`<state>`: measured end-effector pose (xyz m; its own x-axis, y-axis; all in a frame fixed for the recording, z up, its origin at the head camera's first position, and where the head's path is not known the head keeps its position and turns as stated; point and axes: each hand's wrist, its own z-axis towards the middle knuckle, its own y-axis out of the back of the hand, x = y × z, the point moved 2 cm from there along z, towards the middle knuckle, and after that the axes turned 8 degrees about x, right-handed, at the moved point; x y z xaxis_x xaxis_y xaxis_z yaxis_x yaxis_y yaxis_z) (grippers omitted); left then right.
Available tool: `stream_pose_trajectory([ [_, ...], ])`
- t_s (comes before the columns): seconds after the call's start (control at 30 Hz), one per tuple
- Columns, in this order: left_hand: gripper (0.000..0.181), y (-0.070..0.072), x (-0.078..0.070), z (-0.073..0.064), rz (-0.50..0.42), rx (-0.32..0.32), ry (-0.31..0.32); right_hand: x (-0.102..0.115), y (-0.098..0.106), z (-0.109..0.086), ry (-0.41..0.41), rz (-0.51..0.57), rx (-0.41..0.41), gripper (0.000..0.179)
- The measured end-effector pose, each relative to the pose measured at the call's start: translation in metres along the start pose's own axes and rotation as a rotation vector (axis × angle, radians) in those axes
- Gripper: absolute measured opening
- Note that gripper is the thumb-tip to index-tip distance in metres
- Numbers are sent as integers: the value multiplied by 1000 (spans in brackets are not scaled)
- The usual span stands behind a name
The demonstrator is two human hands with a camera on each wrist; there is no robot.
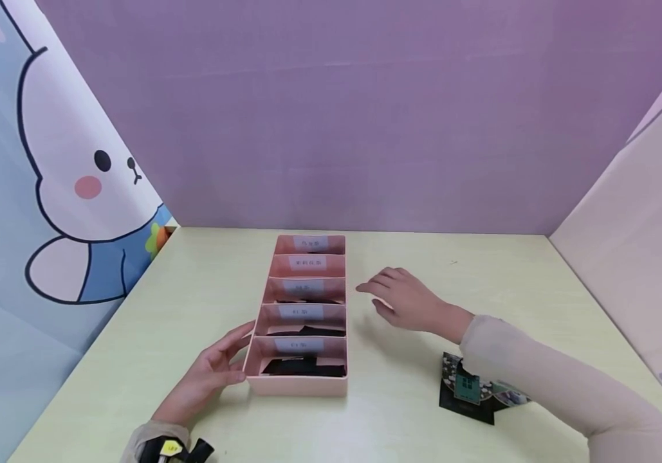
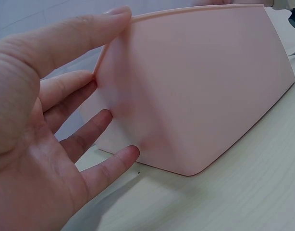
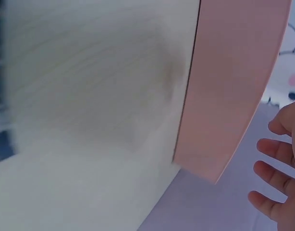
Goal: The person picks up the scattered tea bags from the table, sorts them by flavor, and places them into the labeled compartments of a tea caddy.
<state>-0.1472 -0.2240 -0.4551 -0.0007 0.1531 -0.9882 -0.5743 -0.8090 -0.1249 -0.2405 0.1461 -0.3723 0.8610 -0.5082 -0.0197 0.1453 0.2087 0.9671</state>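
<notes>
A long pink box (image 1: 297, 386) with several compartments stands on the table, its inner walls carrying white labels with printed characters. Flat black packets (image 1: 304, 367) lie in the nearer compartments. At the box's near left corner, my left hand (image 1: 210, 372) touches the outside with spread, fairly straight fingers (image 2: 121, 161), its thumb at the rim in the left wrist view. To the right of the box my right hand (image 1: 403, 298) hovers with fingers loosely extended, holding nothing. Dark patterned packets (image 1: 467, 388) lie on the table, partly hidden under my right forearm.
The pale wooden table (image 1: 400, 424) is bounded by a purple back panel (image 1: 365, 128). A blue panel with a cartoon rabbit (image 1: 87, 270) flanks the left, and a pale panel (image 1: 637, 244) the right. A dark wrist strap (image 1: 174, 449) circles my left wrist.
</notes>
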Motion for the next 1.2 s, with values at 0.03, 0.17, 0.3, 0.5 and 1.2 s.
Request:
stream_pose_trajectory([
  [0.03, 73, 0, 0, 0, 1, 1, -2, -2, 1, -5, -21, 13, -6, 34],
  [0.17, 73, 1, 0, -1, 8, -5, 5, -11, 0, -24, -107, 51, 4, 36],
  [0.3, 72, 2, 1, -1, 13, -11, 15, -17, -5, -42, -188, 77, 57, 41],
  [0.5, 74, 3, 2, -1, 6, -14, 33, -19, -10, -68, -288, 144, 121, 43],
  [1.2, 73, 2, 2, 0, 7, -29, 84, -9, -4, -140, -540, 183, 226, 35],
])
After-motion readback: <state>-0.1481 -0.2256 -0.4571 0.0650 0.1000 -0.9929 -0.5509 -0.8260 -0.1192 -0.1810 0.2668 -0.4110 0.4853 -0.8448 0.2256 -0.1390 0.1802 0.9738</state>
